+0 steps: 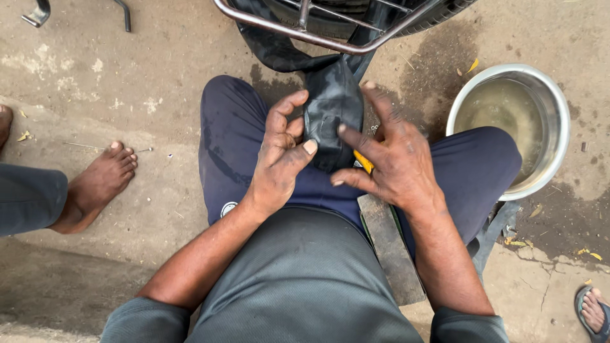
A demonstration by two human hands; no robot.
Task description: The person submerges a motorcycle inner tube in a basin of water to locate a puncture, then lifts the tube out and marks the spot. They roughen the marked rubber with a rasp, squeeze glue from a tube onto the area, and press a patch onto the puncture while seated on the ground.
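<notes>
Over concrete ground, left hand (279, 155) and right hand (387, 159) clamp black inner tube (330, 105).

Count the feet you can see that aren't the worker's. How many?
2, maybe a third: a bare foot at the left on the ground, a foot in a sandal at the bottom right corner, and perhaps a toe at the left edge.
</notes>
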